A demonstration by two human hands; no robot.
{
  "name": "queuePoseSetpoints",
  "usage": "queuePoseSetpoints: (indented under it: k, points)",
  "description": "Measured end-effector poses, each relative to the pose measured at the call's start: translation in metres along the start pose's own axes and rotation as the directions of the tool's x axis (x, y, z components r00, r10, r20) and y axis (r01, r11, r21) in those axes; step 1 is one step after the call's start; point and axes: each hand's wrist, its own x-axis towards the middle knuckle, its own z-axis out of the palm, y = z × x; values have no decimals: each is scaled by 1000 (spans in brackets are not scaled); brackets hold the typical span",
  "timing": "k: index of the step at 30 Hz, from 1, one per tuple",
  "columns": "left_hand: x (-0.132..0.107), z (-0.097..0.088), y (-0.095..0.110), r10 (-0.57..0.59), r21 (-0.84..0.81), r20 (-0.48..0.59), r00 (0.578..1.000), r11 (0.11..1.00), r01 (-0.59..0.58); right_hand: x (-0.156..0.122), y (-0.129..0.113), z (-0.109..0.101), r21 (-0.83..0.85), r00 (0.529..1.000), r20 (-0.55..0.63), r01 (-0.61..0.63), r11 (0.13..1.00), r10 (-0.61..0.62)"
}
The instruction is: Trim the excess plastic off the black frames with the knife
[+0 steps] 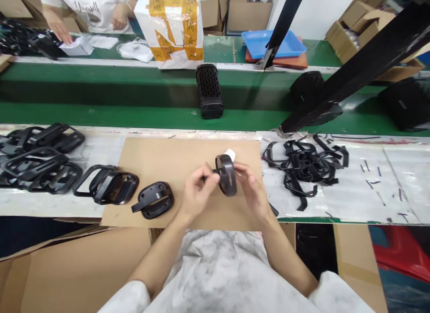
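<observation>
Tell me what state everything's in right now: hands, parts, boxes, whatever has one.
Left hand: pinching at the black looped part.
Right hand: fingers loosely curled beside that part.
Black looped part: on edge between the hands.
Second looped part: lying down, loop upward.
Black strips: heaped, tangled.
White package: taped, upright.
Rear cardboard box: open.

White-topped workbench: tan cardboard sheet mid-bench, one black handled part flat upon it; black frames heaped left, black strips tangled right. Beyond, green surface bears perforated black unit.
</observation>
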Motion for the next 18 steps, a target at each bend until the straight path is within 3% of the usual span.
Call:
queuePoseSetpoints:
  k: [2,3,5,8,10,12,15,18]
  points:
    - [15,-9,-14,-139,-163,-160,977,980,113,1,-1,-19,-272,996,-86,7,962,-32]
    - [23,-12,-21,-187,-217,-211,960,966,140,-1,1,-29,-436,991,-131,-21,900,-41]
    - [38,-15,-34,-244,-261,-240,940,948,180,-6,7,-44,-678,988,-153,-100,728,-7]
    - [55,-10,-51,-245,-159,-225,943,964,212,-15,17,-57,-817,991,-90,-130,562,99]
    - [61,-5,-61,-210,-56,-220,953,978,202,-17,19,-60,-825,989,-41,-116,554,145]
    - [64,-1,-70,-185,-10,-197,963,982,187,-17,16,-62,-756,978,-28,-156,636,207]
    - [64,1,-78,-221,-43,-125,967,975,217,-17,9,-64,-477,916,-51,-373,796,399]
    - [62,2,-78,-251,-69,-54,967,967,247,-20,4,-61,-208,854,-57,-517,831,517]
